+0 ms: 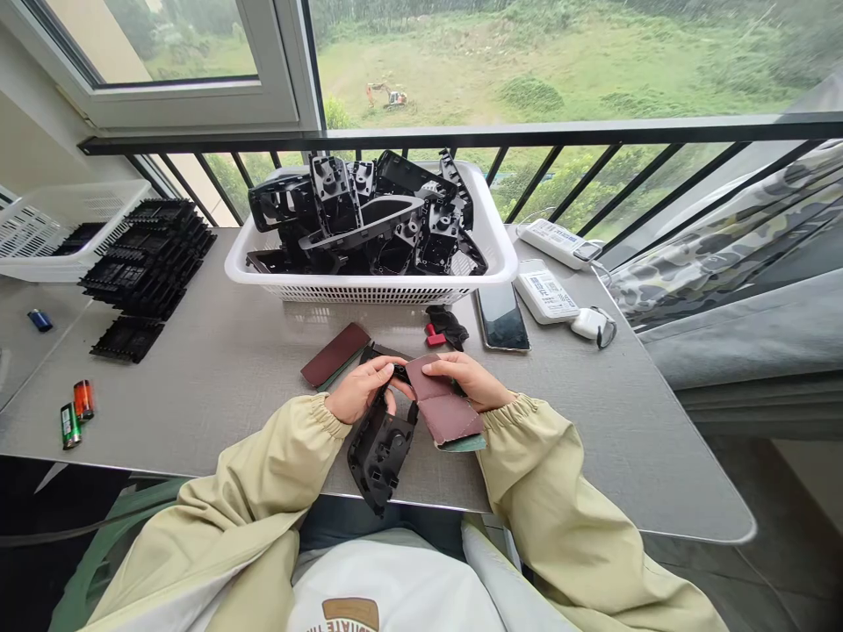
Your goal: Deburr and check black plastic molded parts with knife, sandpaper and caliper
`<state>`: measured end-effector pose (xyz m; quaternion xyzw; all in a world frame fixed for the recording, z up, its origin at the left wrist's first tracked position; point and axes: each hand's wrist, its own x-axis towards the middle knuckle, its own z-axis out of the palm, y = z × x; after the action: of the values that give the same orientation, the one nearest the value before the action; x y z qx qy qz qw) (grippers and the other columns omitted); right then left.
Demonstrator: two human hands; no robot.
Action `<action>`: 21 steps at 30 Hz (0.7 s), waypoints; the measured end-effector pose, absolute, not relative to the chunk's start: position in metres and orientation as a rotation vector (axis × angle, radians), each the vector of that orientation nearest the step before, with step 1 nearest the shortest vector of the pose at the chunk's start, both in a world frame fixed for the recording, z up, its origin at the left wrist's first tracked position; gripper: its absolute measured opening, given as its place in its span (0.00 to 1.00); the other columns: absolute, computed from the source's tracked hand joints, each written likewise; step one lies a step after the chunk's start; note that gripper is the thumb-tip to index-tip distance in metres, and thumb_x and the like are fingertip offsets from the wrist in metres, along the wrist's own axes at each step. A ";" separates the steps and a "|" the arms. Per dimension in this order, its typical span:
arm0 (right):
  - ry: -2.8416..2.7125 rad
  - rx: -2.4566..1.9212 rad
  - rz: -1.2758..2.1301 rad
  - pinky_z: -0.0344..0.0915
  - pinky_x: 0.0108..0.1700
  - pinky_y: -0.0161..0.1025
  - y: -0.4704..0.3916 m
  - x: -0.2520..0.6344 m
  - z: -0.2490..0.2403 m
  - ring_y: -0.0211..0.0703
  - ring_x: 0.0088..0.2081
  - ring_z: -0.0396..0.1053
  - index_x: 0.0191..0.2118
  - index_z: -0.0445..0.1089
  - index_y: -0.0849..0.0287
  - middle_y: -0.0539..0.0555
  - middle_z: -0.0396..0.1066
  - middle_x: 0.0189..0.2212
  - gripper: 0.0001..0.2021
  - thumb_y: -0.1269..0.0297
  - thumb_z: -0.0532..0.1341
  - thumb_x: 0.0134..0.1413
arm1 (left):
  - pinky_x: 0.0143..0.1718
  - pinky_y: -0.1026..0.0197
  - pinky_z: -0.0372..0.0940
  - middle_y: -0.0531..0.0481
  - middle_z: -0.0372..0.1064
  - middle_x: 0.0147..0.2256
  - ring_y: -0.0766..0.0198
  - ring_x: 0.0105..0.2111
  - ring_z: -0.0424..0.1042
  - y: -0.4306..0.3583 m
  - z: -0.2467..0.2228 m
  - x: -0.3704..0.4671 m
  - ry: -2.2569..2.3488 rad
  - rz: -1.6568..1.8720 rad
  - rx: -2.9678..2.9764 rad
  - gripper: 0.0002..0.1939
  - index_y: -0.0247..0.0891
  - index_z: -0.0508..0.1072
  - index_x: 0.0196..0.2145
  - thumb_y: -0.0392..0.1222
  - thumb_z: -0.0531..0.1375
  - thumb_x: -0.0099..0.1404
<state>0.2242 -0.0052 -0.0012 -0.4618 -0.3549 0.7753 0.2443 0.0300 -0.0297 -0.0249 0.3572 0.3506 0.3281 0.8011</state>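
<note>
My left hand (361,391) is closed on a black plastic part (380,448), a hollow frame with moulded bosses. The part tilts over the table's front edge. In my right hand (475,379) is a folded piece of sandpaper (450,416), maroon with a green underside. It is pinched between thumb and fingers, and its upper edge meets the black part near my left fingertips. Whether it presses on the part I cannot tell. Another maroon sandpaper piece (337,353) lies on the table just beyond my left hand.
A white basket (369,285) heaped with black plastic parts stands by the window railing. Stacked black pieces (148,254) and batteries (83,399) lie left. A phone (501,316), white boxes (545,291), a red piece (434,335) and a black crumpled item (450,326) lie beyond my right hand.
</note>
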 end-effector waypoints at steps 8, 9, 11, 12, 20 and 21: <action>-1.042 -1.247 2.129 0.48 0.19 0.33 -0.006 0.224 0.000 0.31 0.16 0.55 0.20 0.71 0.61 0.47 0.66 0.14 0.13 0.58 0.69 0.29 | 0.17 0.65 0.60 0.41 0.78 0.29 0.65 0.15 0.70 -0.029 -0.024 0.029 0.750 0.668 0.777 0.30 0.29 0.69 0.49 0.53 0.64 0.56; -1.050 -1.242 2.126 0.48 0.19 0.33 -0.006 0.224 0.000 0.30 0.16 0.55 0.20 0.71 0.62 0.46 0.65 0.14 0.13 0.57 0.70 0.29 | 0.17 0.65 0.60 0.41 0.78 0.29 0.65 0.15 0.71 -0.029 -0.023 0.029 0.754 0.659 0.776 0.29 0.29 0.69 0.49 0.53 0.64 0.56; -1.067 -1.232 2.122 0.49 0.20 0.33 -0.007 0.224 0.000 0.30 0.16 0.54 0.20 0.71 0.62 0.46 0.65 0.14 0.15 0.56 0.70 0.30 | 0.18 0.65 0.61 0.41 0.78 0.29 0.64 0.16 0.71 -0.030 -0.022 0.029 0.758 0.641 0.769 0.28 0.29 0.70 0.48 0.52 0.64 0.56; -1.075 -1.227 2.121 0.49 0.20 0.33 -0.007 0.225 0.000 0.30 0.16 0.55 0.20 0.71 0.62 0.46 0.65 0.14 0.15 0.55 0.71 0.30 | 0.18 0.65 0.61 0.40 0.78 0.29 0.63 0.16 0.72 -0.030 -0.022 0.029 0.757 0.636 0.762 0.28 0.29 0.71 0.48 0.52 0.65 0.56; -1.090 -1.239 2.042 0.53 0.22 0.34 -0.008 0.228 -0.005 0.34 0.19 0.60 0.23 0.72 0.62 0.49 0.68 0.17 0.15 0.55 0.70 0.34 | 0.19 0.65 0.64 0.43 0.78 0.28 0.61 0.20 0.74 -0.028 -0.019 0.030 0.748 0.645 0.709 0.18 0.32 0.72 0.40 0.48 0.64 0.57; -1.092 -1.245 2.033 0.53 0.22 0.34 -0.008 0.228 -0.005 0.34 0.19 0.60 0.23 0.73 0.62 0.49 0.69 0.17 0.15 0.55 0.71 0.33 | 0.18 0.65 0.63 0.43 0.78 0.28 0.61 0.20 0.74 -0.028 -0.020 0.030 0.753 0.647 0.706 0.18 0.32 0.71 0.40 0.48 0.64 0.57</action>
<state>0.2278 -0.0078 -0.0049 -0.4590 -0.4024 0.7493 0.2567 0.0302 -0.0281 -0.0196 0.3316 0.3535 0.3037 0.8203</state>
